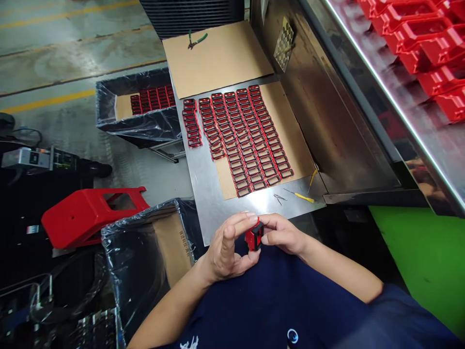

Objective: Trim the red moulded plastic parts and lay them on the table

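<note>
A small red and black frame-shaped part [254, 236] is held in front of my body, just off the near edge of the metal table. My left hand [229, 247] grips it from the left, fingers above and thumb below. On the right side, my right hand [282, 233] pinches the same part between thumb and fingers. Beyond my hands, rows of similar red and black frames [250, 140] lie on cardboard on the table. A shorter column of them [192, 123] stands at the left.
Green-handled cutters [196, 40] lie on bare cardboard [218, 63]. Near the table's front are small pliers [279, 199] and a yellow-handled tool [304, 197]. Plastic-lined bins [136, 127] and a red stool [83, 218] stand left. Large red parts [428, 43] sit on an upper-right shelf.
</note>
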`<act>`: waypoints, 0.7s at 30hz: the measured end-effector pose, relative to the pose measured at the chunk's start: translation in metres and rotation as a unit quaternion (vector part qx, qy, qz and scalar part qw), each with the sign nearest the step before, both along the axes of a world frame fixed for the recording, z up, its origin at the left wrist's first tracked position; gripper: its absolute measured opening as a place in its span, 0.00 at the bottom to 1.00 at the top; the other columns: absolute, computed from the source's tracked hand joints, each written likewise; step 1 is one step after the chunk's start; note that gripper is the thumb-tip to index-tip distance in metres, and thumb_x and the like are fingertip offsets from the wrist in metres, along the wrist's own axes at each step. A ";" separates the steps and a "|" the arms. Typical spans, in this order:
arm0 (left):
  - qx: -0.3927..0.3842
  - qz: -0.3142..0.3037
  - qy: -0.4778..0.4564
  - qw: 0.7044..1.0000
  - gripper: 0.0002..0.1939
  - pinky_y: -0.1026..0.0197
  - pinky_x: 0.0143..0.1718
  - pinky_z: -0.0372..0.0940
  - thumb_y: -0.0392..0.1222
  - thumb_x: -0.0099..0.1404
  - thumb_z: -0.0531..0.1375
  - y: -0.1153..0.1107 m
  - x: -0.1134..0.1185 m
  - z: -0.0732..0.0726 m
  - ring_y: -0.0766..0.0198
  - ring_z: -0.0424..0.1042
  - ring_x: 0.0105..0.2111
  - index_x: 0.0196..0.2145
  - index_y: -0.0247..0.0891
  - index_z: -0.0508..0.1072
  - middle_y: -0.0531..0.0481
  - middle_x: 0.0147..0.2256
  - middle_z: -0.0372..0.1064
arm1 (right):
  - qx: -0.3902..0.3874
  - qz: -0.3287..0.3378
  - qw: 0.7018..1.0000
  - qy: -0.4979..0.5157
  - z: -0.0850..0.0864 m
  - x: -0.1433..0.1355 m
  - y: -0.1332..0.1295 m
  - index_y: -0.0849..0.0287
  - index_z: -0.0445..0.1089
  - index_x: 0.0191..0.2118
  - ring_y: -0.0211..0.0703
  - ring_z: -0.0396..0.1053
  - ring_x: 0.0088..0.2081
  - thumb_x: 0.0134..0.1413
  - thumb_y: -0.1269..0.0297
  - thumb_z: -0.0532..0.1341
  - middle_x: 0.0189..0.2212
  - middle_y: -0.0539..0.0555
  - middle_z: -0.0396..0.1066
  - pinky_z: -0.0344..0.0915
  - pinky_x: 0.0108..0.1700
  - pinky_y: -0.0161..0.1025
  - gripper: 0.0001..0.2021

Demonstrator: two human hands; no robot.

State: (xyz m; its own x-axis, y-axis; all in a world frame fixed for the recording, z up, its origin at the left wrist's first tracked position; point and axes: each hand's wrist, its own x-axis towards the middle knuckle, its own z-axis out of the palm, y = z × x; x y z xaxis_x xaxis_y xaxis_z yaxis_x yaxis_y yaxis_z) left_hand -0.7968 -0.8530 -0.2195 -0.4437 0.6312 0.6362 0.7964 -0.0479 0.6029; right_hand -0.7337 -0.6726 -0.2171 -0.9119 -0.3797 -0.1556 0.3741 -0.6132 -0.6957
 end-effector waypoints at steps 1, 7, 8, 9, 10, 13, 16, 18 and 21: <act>-0.006 0.000 -0.008 1.000 0.58 0.41 0.53 0.70 0.29 0.57 0.64 0.000 0.000 0.001 0.50 0.70 0.56 0.71 0.39 0.28 0.33 0.52 0.71 | -0.010 0.003 1.000 -0.009 0.000 -0.001 -0.001 0.67 0.72 0.40 0.38 0.71 0.36 0.49 0.68 0.64 0.34 0.54 0.72 0.67 0.41 0.31 0.11; -0.023 0.018 -0.052 0.998 0.57 0.45 0.52 0.71 0.40 0.61 0.66 -0.002 0.004 0.002 0.49 0.71 0.55 0.71 0.34 0.28 0.28 0.54 0.69 | -0.052 0.058 0.993 -0.090 -0.007 0.000 -0.002 0.69 0.71 0.44 0.42 0.73 0.35 0.47 0.65 0.63 0.35 0.59 0.74 0.69 0.41 0.34 0.17; -0.025 0.025 -0.065 0.997 0.57 0.46 0.52 0.71 0.41 0.61 0.66 -0.002 0.005 0.002 0.49 0.72 0.55 0.71 0.33 0.28 0.27 0.53 0.69 | -0.059 0.068 0.991 -0.100 -0.008 0.001 -0.002 0.69 0.71 0.45 0.43 0.74 0.36 0.48 0.64 0.63 0.35 0.60 0.74 0.69 0.41 0.34 0.18; -0.028 0.034 -0.079 0.996 0.57 0.47 0.51 0.72 0.43 0.61 0.67 -0.003 0.006 0.001 0.49 0.73 0.54 0.71 0.32 0.29 0.26 0.53 0.69 | -0.064 0.074 0.989 -0.108 -0.008 0.001 -0.002 0.69 0.70 0.46 0.43 0.74 0.37 0.48 0.63 0.63 0.36 0.60 0.74 0.70 0.41 0.34 0.19; -0.030 0.046 -0.094 0.994 0.57 0.48 0.51 0.72 0.45 0.62 0.67 -0.003 0.006 0.001 0.49 0.74 0.52 0.71 0.31 0.29 0.25 0.53 0.69 | -0.068 0.077 0.988 -0.112 -0.009 0.001 -0.001 0.70 0.70 0.47 0.44 0.74 0.38 0.49 0.62 0.64 0.36 0.61 0.74 0.70 0.41 0.33 0.20; -0.039 0.079 -0.130 0.988 0.58 0.50 0.48 0.74 0.50 0.62 0.67 -0.003 0.008 -0.001 0.51 0.75 0.49 0.71 0.30 0.30 0.25 0.52 0.70 | -0.080 0.078 0.987 -0.119 -0.010 0.000 0.000 0.70 0.70 0.47 0.44 0.74 0.40 0.51 0.61 0.66 0.39 0.63 0.74 0.70 0.41 0.32 0.21; -0.053 0.102 -0.151 0.982 0.58 0.52 0.46 0.75 0.54 0.61 0.67 -0.002 0.009 -0.002 0.52 0.76 0.47 0.71 0.32 0.31 0.27 0.51 0.71 | -0.089 0.078 0.984 -0.131 -0.010 -0.001 0.001 0.71 0.70 0.47 0.42 0.74 0.37 0.50 0.60 0.67 0.38 0.63 0.74 0.70 0.40 0.32 0.22; -0.061 0.110 -0.157 0.979 0.58 0.52 0.45 0.75 0.54 0.61 0.67 -0.002 0.009 -0.002 0.53 0.77 0.45 0.71 0.33 0.31 0.28 0.50 0.71 | -0.091 0.077 0.983 -0.141 -0.010 -0.001 0.001 0.71 0.70 0.47 0.41 0.74 0.35 0.50 0.59 0.67 0.38 0.63 0.74 0.70 0.40 0.32 0.22; -0.060 0.109 -0.167 0.978 0.58 0.52 0.46 0.75 0.53 0.61 0.67 -0.001 0.010 -0.003 0.52 0.76 0.47 0.71 0.34 0.31 0.29 0.51 0.70 | -0.086 0.074 0.983 -0.146 -0.010 -0.001 0.001 0.70 0.70 0.47 0.41 0.74 0.35 0.51 0.58 0.68 0.37 0.62 0.74 0.70 0.40 0.32 0.22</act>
